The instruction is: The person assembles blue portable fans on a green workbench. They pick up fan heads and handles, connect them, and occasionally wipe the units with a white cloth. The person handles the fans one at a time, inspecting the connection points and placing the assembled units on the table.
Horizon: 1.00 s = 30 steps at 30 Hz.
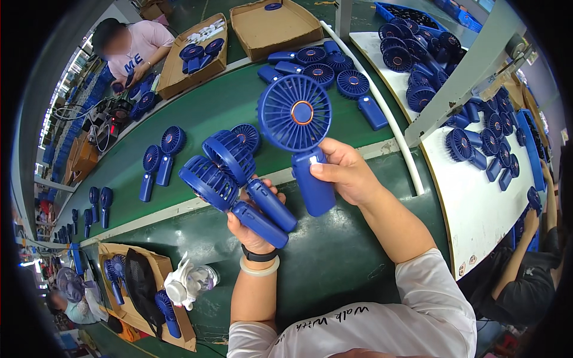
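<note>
My right hand (353, 176) grips a blue handheld fan (314, 188) upright by its handle, the round grille turned toward me. Its thumb rests by a small light-coloured spot, perhaps a button, near the handle's top. In my left hand (252, 237) are two more blue fans, a nearer fan (259, 224) and a farther fan (272, 204), side by side with their handles slanting down to the right. Just behind their heads shows another fan head (248, 137); whether it is held or lies on the belt, I cannot tell.
A green belt (203, 119) crosses ahead, carrying several fans, some beside a white pipe (382, 98). Cardboard trays (271, 30) stand beyond it. At right, a white table (471, 215) holds many fans near a metal post (462, 77). A cardboard box (185, 334) sits lower left. Co-workers sit nearby.
</note>
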Available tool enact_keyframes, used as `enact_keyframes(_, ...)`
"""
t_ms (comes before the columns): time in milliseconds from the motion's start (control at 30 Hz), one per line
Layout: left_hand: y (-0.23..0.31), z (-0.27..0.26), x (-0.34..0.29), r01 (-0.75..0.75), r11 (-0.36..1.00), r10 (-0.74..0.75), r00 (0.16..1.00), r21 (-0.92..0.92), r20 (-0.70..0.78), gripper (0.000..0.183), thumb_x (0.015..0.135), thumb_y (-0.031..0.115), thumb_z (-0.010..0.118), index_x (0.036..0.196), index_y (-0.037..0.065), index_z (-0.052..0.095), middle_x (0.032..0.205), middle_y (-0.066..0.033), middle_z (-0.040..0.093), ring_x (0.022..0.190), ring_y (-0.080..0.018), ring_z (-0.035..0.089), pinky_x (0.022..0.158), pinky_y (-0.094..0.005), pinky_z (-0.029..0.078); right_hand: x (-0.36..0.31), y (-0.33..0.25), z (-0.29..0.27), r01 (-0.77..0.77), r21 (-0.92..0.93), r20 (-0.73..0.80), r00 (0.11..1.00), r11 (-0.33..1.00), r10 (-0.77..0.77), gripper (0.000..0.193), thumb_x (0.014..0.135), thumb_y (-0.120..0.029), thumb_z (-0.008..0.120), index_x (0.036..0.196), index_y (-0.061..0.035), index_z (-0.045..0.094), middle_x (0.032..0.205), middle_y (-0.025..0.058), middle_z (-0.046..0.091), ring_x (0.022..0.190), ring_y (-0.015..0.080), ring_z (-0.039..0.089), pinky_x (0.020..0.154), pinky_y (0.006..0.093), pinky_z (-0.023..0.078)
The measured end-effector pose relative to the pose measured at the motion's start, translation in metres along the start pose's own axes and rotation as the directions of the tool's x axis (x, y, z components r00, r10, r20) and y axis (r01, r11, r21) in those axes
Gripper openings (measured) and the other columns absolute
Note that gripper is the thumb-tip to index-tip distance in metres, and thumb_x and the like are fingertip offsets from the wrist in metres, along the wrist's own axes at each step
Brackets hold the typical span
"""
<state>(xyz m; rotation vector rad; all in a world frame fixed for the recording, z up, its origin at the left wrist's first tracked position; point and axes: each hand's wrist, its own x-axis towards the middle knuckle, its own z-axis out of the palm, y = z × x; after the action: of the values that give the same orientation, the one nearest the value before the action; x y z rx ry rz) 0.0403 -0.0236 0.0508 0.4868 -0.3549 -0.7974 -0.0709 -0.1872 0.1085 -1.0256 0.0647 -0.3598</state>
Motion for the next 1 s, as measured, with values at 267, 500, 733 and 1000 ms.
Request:
enact_keyframes(267,-0.001,0.001,-0.003,0.006,1.0,-0.006,0.998,-0.013,0.057,0.072,0.071,0.057,0.062,0.118,0.004,0.048,0.11,-0.0089,0.053,0.104,-0.0227,0.05,0.097,-0.045,0.037,0.001,0.002,0.003,0.074,-0.146,-0.071,0.994,0.987,-0.085,0.043,0.085,-0.008,0.062,0.123,-0.0002,0.044,0.105,0.0044,0.057,0.094,0.0085,0.055,0.083,0.0265,0.047)
enact_keyframes(500,-0.002,0.006,-0.004,0.019,1.0,-0.02,0.998,0.021,0.054,0.07,0.071,0.057,0.062,0.116,0.005,0.047,0.11,-0.0095,0.053,0.109,-0.0233,0.049,0.102,-0.0481,0.034,0.009,0.008,-0.006,0.034,-0.161,-0.098,0.994,0.986,-0.05,0.037,0.083,-0.005,0.062,0.117,0.0012,0.05,0.103,0.0062,0.06,0.093,0.0099,0.057,0.082,0.0267,0.048)
enact_keyframes(733,-0.005,0.02,-0.001,0.013,1.0,-0.014,0.999,-0.007,-0.045,0.078,0.069,0.051,0.062,0.129,0.005,0.042,0.117,-0.0159,0.052,0.112,-0.029,0.051,0.1,-0.0479,0.039,0.011,0.02,-0.011,0.05,-0.441,-0.136,0.983,0.896,-0.122,0.038,0.084,-0.01,0.063,0.118,0.0021,0.052,0.101,0.0094,0.059,0.093,0.014,0.057,0.08,0.03,0.048)
enact_keyframes(1000,0.001,0.011,-0.002,0.073,0.996,-0.067,0.993,-0.06,0.098,0.079,0.067,0.052,0.062,0.128,0.005,0.042,0.119,-0.0135,0.051,0.111,-0.0313,0.051,0.097,-0.046,0.041,0.008,0.014,-0.007,0.217,-0.737,0.26,0.965,0.64,-0.027,0.047,0.085,-0.028,0.063,0.123,-0.0028,0.052,0.107,0.0143,0.046,0.098,0.0259,0.049,0.086,0.0328,0.043)
